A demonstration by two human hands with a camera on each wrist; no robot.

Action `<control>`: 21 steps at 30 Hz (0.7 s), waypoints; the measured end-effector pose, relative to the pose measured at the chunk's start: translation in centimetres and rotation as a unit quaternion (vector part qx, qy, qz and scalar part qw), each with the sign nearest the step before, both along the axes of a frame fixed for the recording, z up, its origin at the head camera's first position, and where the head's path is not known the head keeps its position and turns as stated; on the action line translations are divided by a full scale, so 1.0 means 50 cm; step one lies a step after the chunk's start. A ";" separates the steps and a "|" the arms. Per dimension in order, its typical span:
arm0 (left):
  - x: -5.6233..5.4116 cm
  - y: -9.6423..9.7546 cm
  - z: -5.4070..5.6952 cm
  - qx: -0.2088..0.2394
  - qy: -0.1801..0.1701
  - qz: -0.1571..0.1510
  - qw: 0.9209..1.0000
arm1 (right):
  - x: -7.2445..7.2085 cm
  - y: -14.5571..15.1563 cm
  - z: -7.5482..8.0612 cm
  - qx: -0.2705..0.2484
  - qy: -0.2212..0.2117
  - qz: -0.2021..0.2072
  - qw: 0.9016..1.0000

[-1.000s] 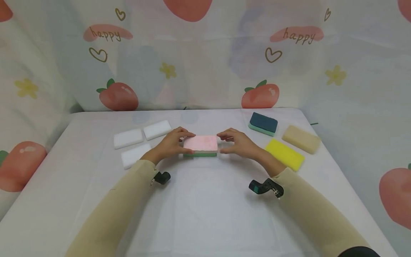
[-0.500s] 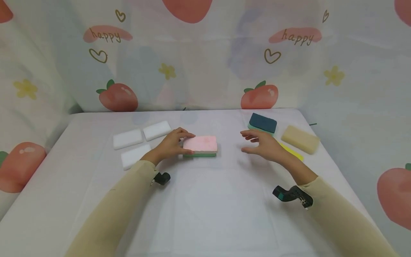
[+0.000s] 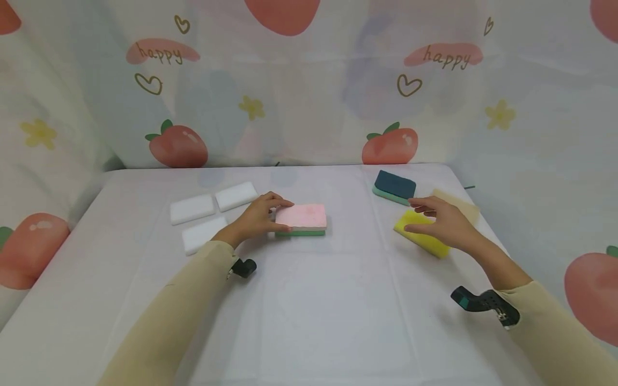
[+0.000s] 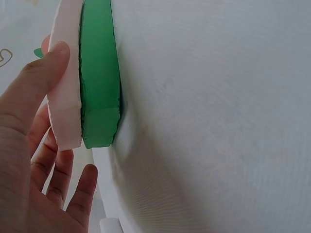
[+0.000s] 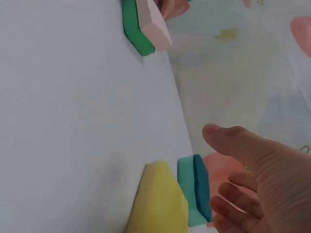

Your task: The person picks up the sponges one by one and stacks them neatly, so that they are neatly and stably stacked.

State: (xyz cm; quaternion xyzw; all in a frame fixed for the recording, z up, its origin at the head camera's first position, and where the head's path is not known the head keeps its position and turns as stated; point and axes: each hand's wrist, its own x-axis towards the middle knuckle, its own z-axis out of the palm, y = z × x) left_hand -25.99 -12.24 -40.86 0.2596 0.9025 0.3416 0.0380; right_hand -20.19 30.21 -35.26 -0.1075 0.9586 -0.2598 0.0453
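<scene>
1. The pink sponge [image 3: 301,215] lies flat on top of the green sponge [image 4: 99,73], around the middle of the table [image 3: 314,300]. Can't tell if the two are stuck together, though the left wrist view shows a thin gap between them at one end.
2. Handling-wise I'd bet on super light and squishy, so no real worry about breaking it, but squeeze hard and it'd dent. Edges look a bit ragged and dry, so I doubt it's slippery. My guess is the thing to watch is the pink one sliding off the green.
3. Best hold imo: thumb on the near long edge, fingers on the far one. If you want both pieces, go low enough to catch the green too.
4. The left grip [image 3: 260,215] is pinching the pink sponge at its left end, thumb on the near side and fingers round the back. The thumb's on pink only, not green.
5. The right grip [image 3: 444,220] is holding nothing, thumb and fingers spread over the yellow sponge [image 3: 427,242]. That one looks just as soft; I'd take it across its narrow width.
6. Further out: dark blue sponge [image 3: 395,185] with a mint layer below, beige sponge [image 3: 463,205] partly behind the hand, and three white blocks [image 3: 192,209] left of the pair.
</scene>
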 end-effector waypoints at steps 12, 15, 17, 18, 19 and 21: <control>0.001 0.003 -0.001 -0.004 -0.011 0.007 1.000 | 0.037 0.092 -0.011 0.021 -0.035 -0.049 0.998; 0.000 0.002 -0.003 -0.002 -0.015 0.009 1.000 | 0.045 0.105 -0.018 0.022 -0.039 -0.055 0.997; -0.001 0.003 -0.005 -0.002 -0.015 0.010 1.000 | 0.048 0.111 -0.022 0.025 -0.045 -0.058 0.997; -0.001 0.003 -0.005 -0.002 -0.015 0.010 1.000 | 0.050 0.114 -0.025 0.026 -0.049 -0.059 0.997; -0.001 0.003 -0.006 -0.001 -0.014 0.010 1.000 | 0.051 0.117 -0.028 0.027 -0.053 -0.059 0.996; -0.002 0.002 -0.007 -0.001 -0.011 0.009 1.000 | 0.054 0.122 -0.034 0.027 -0.062 -0.059 0.996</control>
